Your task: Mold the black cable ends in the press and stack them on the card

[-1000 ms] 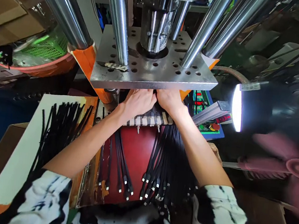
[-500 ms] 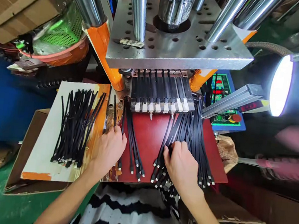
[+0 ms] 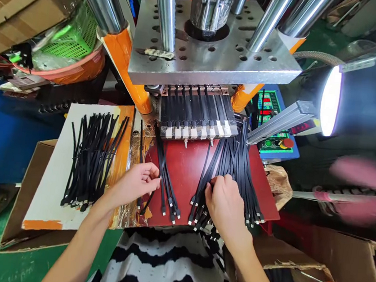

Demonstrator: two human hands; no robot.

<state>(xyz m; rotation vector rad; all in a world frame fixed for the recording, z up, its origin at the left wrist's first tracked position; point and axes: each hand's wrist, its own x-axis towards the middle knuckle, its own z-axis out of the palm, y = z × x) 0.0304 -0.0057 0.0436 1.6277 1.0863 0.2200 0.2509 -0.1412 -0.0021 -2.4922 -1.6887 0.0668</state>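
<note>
My left hand (image 3: 140, 181) is closed in a pinch at a black flat cable (image 3: 148, 203), beside a small fan of similar cables (image 3: 168, 188) on the red board (image 3: 189, 159). To the right, my right hand (image 3: 226, 202) has its fingers curled down on a black cable at the left side of a large cable pile (image 3: 249, 179); its fingertips are partly hidden. Small metal-tipped connectors show at the cables' near ends. Behind the board, a metal mould (image 3: 199, 113) holds a row of black cables with pale connector ends.
A bundle of black cables (image 3: 92, 162) lies on a white board (image 3: 50, 175) at left. Above the mould hangs a thick steel press plate (image 3: 212, 71) between steel columns. A bright lamp (image 3: 330, 100), a control panel (image 3: 274, 123) and a pink fan (image 3: 362, 188) stand at right.
My left hand has turned, its thumb and fingers now pinched toward the right by the small fan of cables. My right hand stays at the pile. The whole view has shifted slightly.
</note>
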